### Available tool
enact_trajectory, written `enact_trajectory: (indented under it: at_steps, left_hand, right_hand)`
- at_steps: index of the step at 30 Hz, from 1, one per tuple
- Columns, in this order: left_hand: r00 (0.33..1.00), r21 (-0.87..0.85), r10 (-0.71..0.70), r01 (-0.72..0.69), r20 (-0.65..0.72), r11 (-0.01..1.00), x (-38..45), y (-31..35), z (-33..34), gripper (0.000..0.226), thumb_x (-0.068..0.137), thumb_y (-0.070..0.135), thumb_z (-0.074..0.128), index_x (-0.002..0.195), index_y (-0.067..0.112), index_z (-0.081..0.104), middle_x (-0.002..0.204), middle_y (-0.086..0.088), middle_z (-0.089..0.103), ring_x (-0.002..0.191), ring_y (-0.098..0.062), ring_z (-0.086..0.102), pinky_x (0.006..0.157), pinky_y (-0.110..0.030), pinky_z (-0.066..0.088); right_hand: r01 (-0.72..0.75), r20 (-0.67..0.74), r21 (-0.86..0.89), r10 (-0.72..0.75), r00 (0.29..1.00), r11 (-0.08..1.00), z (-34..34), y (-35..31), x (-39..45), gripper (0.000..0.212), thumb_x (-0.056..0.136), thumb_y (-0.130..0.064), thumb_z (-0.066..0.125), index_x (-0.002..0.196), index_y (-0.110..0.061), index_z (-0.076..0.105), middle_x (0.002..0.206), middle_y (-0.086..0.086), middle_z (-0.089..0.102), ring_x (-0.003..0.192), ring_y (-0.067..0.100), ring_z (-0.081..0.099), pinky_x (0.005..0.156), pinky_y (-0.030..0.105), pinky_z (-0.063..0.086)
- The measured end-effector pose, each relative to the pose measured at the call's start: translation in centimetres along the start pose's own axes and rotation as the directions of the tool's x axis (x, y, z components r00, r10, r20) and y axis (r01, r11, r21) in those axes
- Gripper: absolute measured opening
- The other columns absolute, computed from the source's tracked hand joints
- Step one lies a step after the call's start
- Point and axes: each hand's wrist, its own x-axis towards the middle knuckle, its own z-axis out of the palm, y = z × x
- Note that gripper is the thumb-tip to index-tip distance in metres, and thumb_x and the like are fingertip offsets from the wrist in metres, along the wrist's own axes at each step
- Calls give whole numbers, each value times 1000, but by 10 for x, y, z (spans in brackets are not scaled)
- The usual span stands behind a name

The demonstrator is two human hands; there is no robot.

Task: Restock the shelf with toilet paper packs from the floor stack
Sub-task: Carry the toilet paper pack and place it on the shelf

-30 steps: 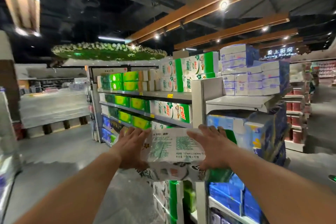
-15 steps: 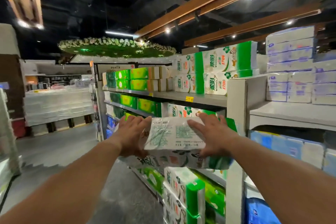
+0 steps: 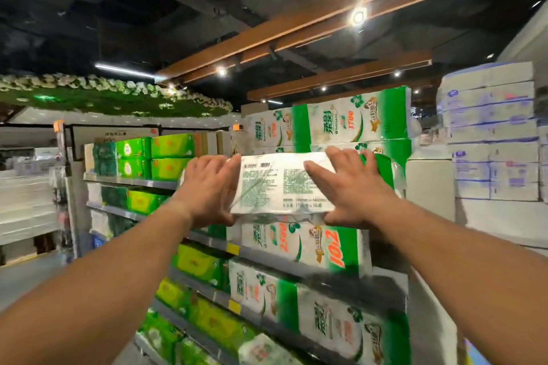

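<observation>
I hold a white and green toilet paper pack [image 3: 281, 184] up at the level of the upper shelf, its printed white end facing me. My left hand [image 3: 207, 190] grips its left side, thumb under the lower edge. My right hand [image 3: 353, 187] grips its right side, fingers over the top. Behind it stand matching green and white packs [image 3: 347, 121] stacked on the top shelf. More such packs [image 3: 305, 246] fill the shelf below. The floor stack is out of view.
The shelf unit [image 3: 133, 182] runs to the left with bright green packs [image 3: 172, 147] on several levels. A white end panel [image 3: 430, 187] stands to the right, with blue and white packs [image 3: 492, 133] beyond it. An aisle floor [image 3: 26, 275] lies at lower left.
Both hands have lifted the pack from mid-shelf height up toward the top shelf. I have come closer to the shelf, and the view has tilted upward.
</observation>
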Motion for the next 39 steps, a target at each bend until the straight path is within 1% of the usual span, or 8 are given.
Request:
enact_trajectory:
  at_steps: [7, 18, 24, 28, 30, 32, 34, 39]
  left_hand:
    - [987, -60, 83, -92, -139, 994, 136, -21, 79, 138, 59, 71, 79, 159, 26, -4, 152, -4, 28, 138, -27, 22, 119, -45, 17]
    - [938, -246, 301, -336, -171, 909, 326, 1, 221, 134, 62, 69, 78, 160, 26, -3, 152, -6, 30, 138, -28, 21, 118, -47, 15]
    - [889, -442, 453, -434, -68, 785, 417, 26, 261, 131, 60, 51, 83, 160, 34, -1, 153, -9, 36, 138, -32, 28, 116, -51, 24]
    - [866, -465, 498, -460, -45, 757, 464, 43, 258, 112, 69, 55, 84, 158, 36, 18, 163, -5, 28, 147, -31, 25, 119, -58, 21]
    - [843, -468, 536, -455, 49, 758, 473, 51, 262, 108, 70, 57, 85, 156, 35, 23, 164, -3, 27, 147, -29, 29, 119, -55, 26]
    - [826, -428, 543, -439, 153, 790, 473, 64, 276, 131, 57, 63, 90, 158, 32, 13, 162, -3, 29, 146, -30, 31, 118, -56, 28]
    - [871, -308, 478, -426, 112, 850, 469, 79, 297, 146, 49, 68, 90, 158, 31, 1, 162, -4, 24, 146, -32, 24, 117, -62, 22]
    - [920, -257, 390, -388, -44, 885, 482, 98, 323, 140, 50, 63, 92, 154, 32, 3, 155, -2, 29, 138, -31, 29, 111, -60, 26]
  right_hand:
    - [-128, -13, -140, 127, 992, 982, 41, 50, 93, 109, 73, -68, 70, 151, -43, -2, 161, 14, 3, 146, 37, 9, 118, 65, 5]
    - [-312, 121, -277, 356, 927, 909, 131, 119, 177, 108, 75, -62, 73, 153, -44, 0, 164, 13, 3, 148, 35, 10, 120, 63, 3]
    - [-450, 328, -291, 530, 782, 844, 154, 161, 229, 95, 84, -47, 71, 156, -45, 9, 163, 10, 17, 147, 35, 22, 119, 63, 12]
    - [-579, 326, -305, 654, 683, 756, 167, 186, 252, 75, 87, -29, 63, 153, -41, 30, 166, 10, 15, 151, 37, 16, 119, 64, 11]
    - [-616, 347, -325, 696, 629, 718, 185, 192, 259, 89, 83, -36, 72, 157, -34, 23, 166, 11, 17, 151, 36, 17, 121, 63, 10]
    - [-634, 395, -355, 725, 565, 687, 206, 194, 259, 130, 67, -46, 88, 161, -24, 1, 168, 10, 9, 154, 35, 9, 120, 64, 4]
    - [-603, 340, -421, 734, 588, 678, 230, 200, 257, 151, 57, -53, 93, 160, -19, -12, 168, 13, 3, 153, 40, 2, 119, 68, 1]
    - [-599, 193, -430, 717, 670, 676, 257, 218, 251, 138, 67, -50, 87, 157, -20, -13, 165, 15, 8, 151, 41, 6, 119, 69, 1]
